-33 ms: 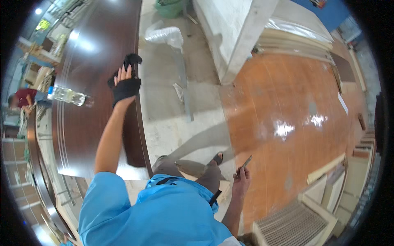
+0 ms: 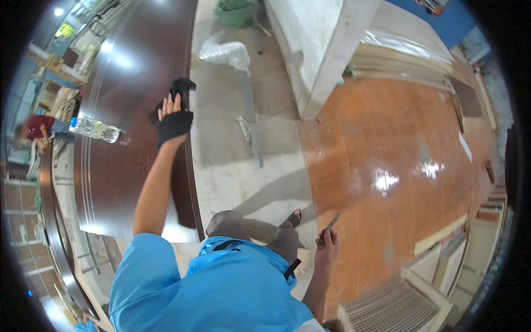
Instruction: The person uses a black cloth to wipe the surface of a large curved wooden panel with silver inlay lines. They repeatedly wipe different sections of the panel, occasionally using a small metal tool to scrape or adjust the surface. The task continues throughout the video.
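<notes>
My left hand [image 2: 172, 122], in a black fingerless glove, lies with its fingers stretched out over a crumpled black cloth [image 2: 181, 87]. Both are at the right edge of a glossy dark brown wooden panel [image 2: 124, 149]. Low on the right, beside my body, my right hand [image 2: 327, 243] is closed around a slim, greyish blade-like tool [image 2: 333, 221] that points up and away. Its exact kind is too small to tell. On the panel, left of my left hand, a clear plastic bottle with a blue cap [image 2: 95, 129] lies on its side.
A white pillar [image 2: 318, 50] stands ahead, with stacked boards [image 2: 404, 60] behind it. Clear plastic wrap [image 2: 224, 53] and a grey strip [image 2: 255, 133] lie on the floor. Board frames [image 2: 387, 310] stand at the lower right. Another person [image 2: 38, 130] is at the far left.
The whole view has shifted slightly, so things sit a little farther right and lower. Both hands keep the same pose.
</notes>
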Motion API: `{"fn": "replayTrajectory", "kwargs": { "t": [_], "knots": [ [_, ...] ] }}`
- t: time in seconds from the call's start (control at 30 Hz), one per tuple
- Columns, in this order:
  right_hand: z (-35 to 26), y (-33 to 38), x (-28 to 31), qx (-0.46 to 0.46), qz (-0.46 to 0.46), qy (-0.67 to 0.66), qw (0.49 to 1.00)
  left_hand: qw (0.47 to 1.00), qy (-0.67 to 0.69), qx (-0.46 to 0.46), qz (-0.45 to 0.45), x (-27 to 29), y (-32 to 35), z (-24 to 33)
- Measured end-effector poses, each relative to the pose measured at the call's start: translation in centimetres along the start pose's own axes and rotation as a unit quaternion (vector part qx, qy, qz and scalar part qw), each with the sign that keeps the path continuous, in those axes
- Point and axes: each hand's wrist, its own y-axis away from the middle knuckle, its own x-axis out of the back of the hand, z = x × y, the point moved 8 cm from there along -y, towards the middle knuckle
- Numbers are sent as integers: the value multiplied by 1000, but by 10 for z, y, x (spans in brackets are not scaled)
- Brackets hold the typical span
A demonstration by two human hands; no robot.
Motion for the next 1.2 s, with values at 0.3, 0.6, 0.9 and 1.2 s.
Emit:
{"fn": "replayTrajectory", "kwargs": {
  "t": [0.3, 0.6, 0.9, 1.2],
  "knots": [
    [-132, -150, -85, 66, -195, 112, 972, 994, -28, 104, -5, 0, -27, 17],
    [-168, -266, -375, 66, -363, 185, 911, 989, -67, 130, 37, -61, -232, -10],
    [-137, -335, -694, 9, -462, 228, 857, 984, -69, 159, 35, -122, -422, -32],
    [-104, -353, -957, 21, -548, 281, 788, 978, -15, 200, 62, -121, -473, -31]
  ]
}}
